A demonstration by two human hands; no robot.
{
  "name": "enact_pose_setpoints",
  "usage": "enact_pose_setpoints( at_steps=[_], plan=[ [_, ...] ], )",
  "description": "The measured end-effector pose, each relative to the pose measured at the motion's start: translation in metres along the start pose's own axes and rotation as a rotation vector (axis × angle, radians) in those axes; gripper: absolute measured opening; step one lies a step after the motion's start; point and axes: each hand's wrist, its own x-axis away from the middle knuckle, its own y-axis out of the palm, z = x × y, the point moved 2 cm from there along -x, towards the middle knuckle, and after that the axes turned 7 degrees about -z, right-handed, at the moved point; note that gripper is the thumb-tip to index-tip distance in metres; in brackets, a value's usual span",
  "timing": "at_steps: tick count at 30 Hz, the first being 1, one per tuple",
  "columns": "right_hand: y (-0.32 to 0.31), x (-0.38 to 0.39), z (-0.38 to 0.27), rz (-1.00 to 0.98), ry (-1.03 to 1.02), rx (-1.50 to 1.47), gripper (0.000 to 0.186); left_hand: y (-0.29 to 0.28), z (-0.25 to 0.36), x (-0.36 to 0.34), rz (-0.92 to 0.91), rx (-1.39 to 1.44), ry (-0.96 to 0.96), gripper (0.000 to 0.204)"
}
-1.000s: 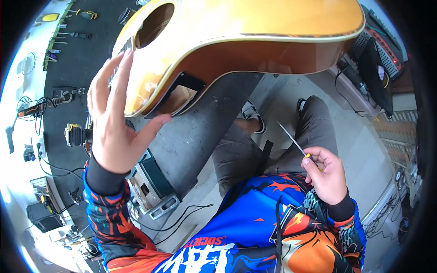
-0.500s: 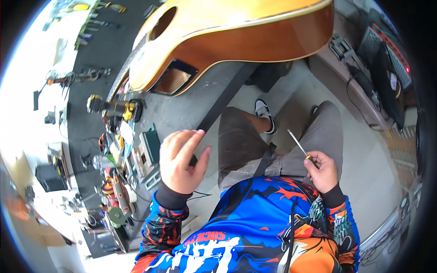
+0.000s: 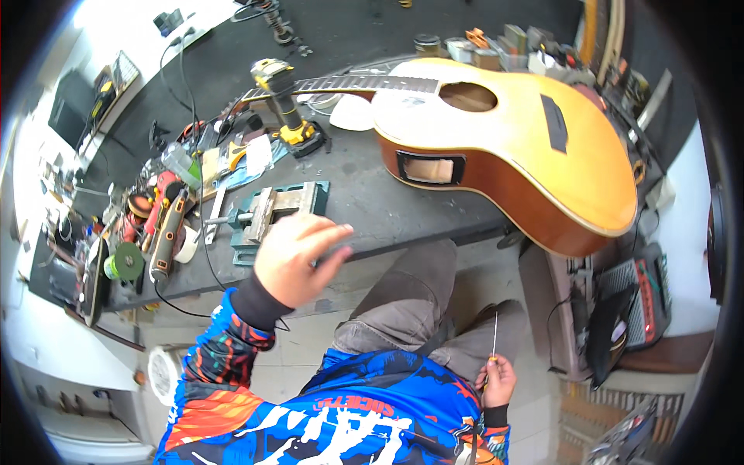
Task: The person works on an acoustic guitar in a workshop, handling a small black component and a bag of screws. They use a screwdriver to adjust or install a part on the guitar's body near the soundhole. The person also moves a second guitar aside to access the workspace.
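My right hand (image 3: pixel 498 378) is closed round the handle of a screwdriver (image 3: pixel 495 333), beside my right thigh. Its thin metal shaft points away from me; most of the handle is hidden in the fingers. My left hand (image 3: pixel 297 260) hovers over the bench's near edge, thumb and fingers apart and nothing visible in it. Just beyond it lies a green and grey bench vise (image 3: pixel 275 209). An acoustic guitar (image 3: pixel 511 124) rests face up on the bench, its body reaching past the near edge at the right. A black-framed rectangular opening (image 3: pixel 431 169) shows in its side.
A yellow and black cordless drill (image 3: pixel 288 108) stands by the guitar's neck. Rotary tools (image 3: pixel 167 236), cables and small parts crowd the left of the dark workbench (image 3: pixel 364 198). Jars and boxes (image 3: pixel 465 51) line the back. A case with a red edge (image 3: pixel 639 302) sits at right.
The view has swung, so the guitar now shows whole and further right, with more bench in sight. My left hand stays raised and open; the screwdriver stays in my right hand, now pointing straighter ahead.
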Motion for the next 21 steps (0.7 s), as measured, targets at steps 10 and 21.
enact_pose_setpoints(
  at_steps=[10,21],
  plan=[
    [0.002,-0.02,-0.003,0.074,0.094,0.003,0.016,0.001,-0.186,-0.062,-0.322,0.038,-0.216,0.014],
    [0.034,-0.037,-0.016,0.155,0.173,0.02,0.017,0.033,-0.211,-0.092,-0.594,0.126,-0.03,0.009]
  ],
)
